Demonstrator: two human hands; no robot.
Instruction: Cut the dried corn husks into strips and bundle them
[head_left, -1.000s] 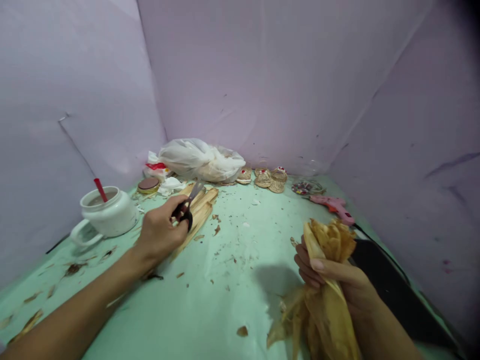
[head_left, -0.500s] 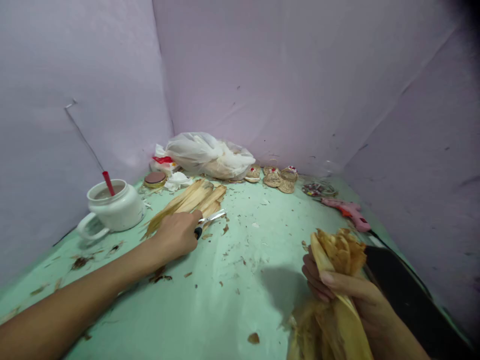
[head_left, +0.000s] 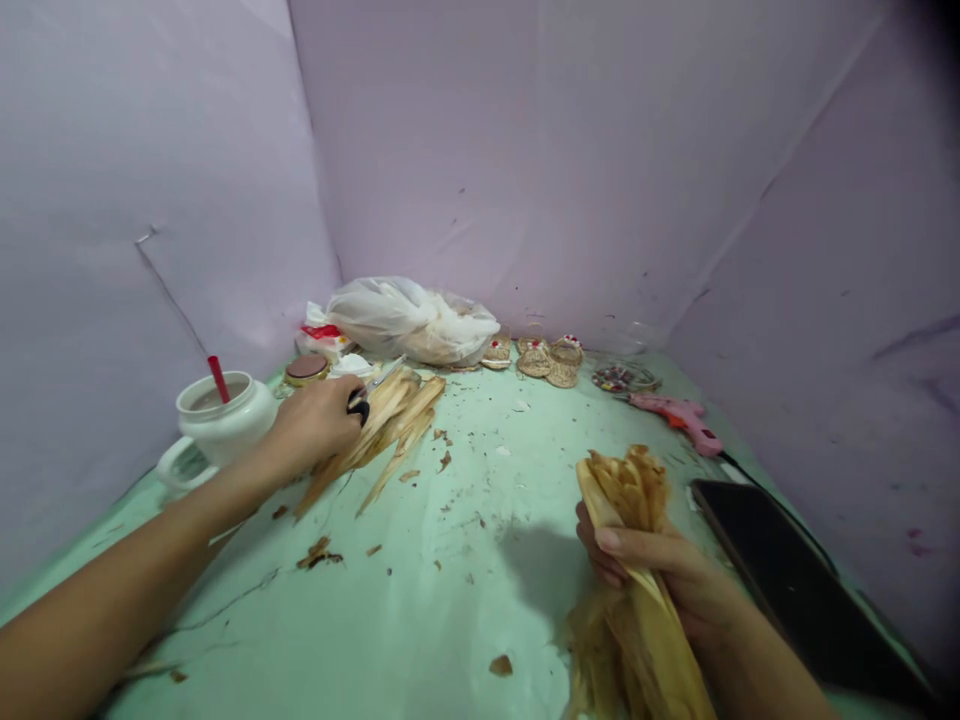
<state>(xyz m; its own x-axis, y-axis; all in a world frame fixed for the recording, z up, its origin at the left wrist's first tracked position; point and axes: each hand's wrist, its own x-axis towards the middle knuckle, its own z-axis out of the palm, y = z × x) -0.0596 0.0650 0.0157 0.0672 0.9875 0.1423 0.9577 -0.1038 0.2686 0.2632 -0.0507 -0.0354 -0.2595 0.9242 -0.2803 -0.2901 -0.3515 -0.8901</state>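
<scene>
My left hand (head_left: 319, 420) is closed around a pair of scissors (head_left: 382, 376), whose black handle shows beside the fingers and whose blades point away to the right. Under and beside it lies a spread of dry, pale husk strips (head_left: 401, 420). Over the right side of the table, my right hand (head_left: 637, 560) grips a bundle of yellowish dried husks (head_left: 630, 490). The bundle's crumpled top sticks up above the thumb, and its long ends hang below the hand toward the bottom edge.
To the left stands a white mug (head_left: 240, 425) with a red-handled wire tool (head_left: 217, 380). A plastic bag (head_left: 412, 320), small woven slippers (head_left: 536, 360) and a bead bundle (head_left: 615, 378) line the back. A pink glue gun (head_left: 679, 415) and a black phone (head_left: 795, 590) lie right.
My left hand has moved left and away with the scissors, and the husk strips near it have shifted and spread. The husk bundle in my right hand appears slightly further left.
</scene>
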